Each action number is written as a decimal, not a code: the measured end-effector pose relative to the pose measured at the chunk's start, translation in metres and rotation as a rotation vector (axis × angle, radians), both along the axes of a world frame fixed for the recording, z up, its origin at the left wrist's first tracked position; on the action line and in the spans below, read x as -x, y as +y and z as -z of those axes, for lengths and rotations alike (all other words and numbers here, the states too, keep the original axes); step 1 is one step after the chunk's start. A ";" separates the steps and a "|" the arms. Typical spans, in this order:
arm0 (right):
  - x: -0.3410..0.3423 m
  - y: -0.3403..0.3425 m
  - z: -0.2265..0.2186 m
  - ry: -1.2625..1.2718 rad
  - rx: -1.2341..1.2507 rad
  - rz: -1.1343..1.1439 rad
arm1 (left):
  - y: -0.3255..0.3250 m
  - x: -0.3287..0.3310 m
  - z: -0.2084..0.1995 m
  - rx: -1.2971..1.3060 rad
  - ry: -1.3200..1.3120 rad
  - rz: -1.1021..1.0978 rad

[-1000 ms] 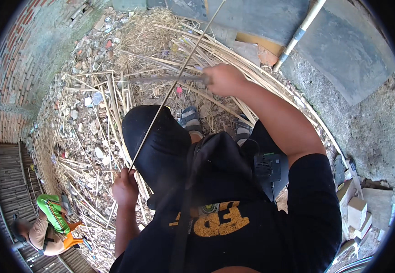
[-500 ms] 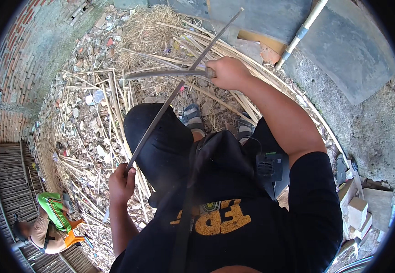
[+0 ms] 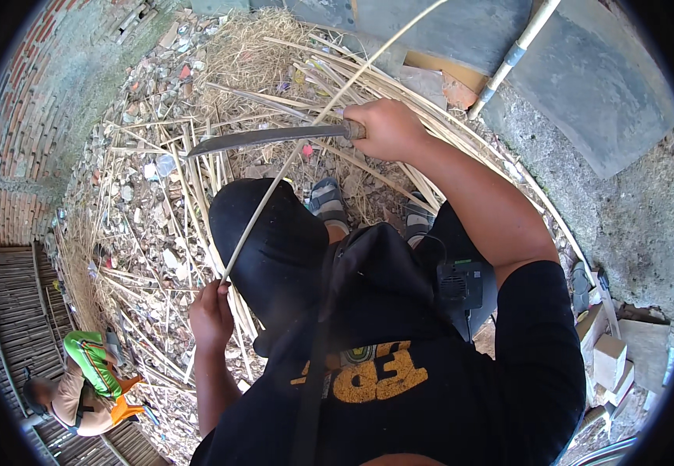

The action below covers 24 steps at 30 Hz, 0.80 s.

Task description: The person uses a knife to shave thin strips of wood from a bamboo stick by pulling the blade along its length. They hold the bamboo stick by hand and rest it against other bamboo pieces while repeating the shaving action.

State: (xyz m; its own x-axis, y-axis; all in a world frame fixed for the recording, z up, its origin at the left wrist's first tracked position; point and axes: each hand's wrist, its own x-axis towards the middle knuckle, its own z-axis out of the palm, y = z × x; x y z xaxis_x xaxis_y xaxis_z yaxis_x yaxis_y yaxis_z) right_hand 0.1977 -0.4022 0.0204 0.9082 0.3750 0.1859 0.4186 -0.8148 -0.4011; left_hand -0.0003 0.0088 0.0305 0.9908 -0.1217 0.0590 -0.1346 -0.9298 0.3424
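Note:
My left hand (image 3: pixel 211 314) is closed on the near end of a long, thin bamboo strip (image 3: pixel 263 200). The strip slants away to the upper right, its narrow pale side showing, and bends a little at the far end. In my right hand (image 3: pixel 390 130) is the short handle of a machete (image 3: pixel 263 138). Its broad dark blade points left and crosses the strip about midway along, apparently touching it. My bent knee, in black cloth, lies beneath the strip.
Split bamboo strips (image 3: pixel 193 167) and dry straw (image 3: pixel 251 50) litter the rubble ground. A person (image 3: pixel 88 388) in a green garment sits at lower left near a woven bamboo wall (image 3: pixel 18 311). Grey panels (image 3: pixel 585 85) and a pale pole (image 3: pixel 519 50) stand at upper right.
The strip has turned from its dark broad face to its pale narrow side, and its far end reaches farther up and right. The machete's blade has shifted left, showing more of its flat.

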 end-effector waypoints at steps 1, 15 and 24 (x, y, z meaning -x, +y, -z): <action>0.001 0.001 -0.004 0.004 -0.013 -0.014 | -0.001 0.000 -0.002 0.017 0.035 -0.003; 0.002 0.002 -0.005 0.160 0.098 -0.016 | -0.019 0.003 0.001 0.063 0.104 -0.079; 0.000 0.001 -0.002 0.122 -0.071 -0.016 | -0.003 0.004 0.004 0.353 0.170 -0.018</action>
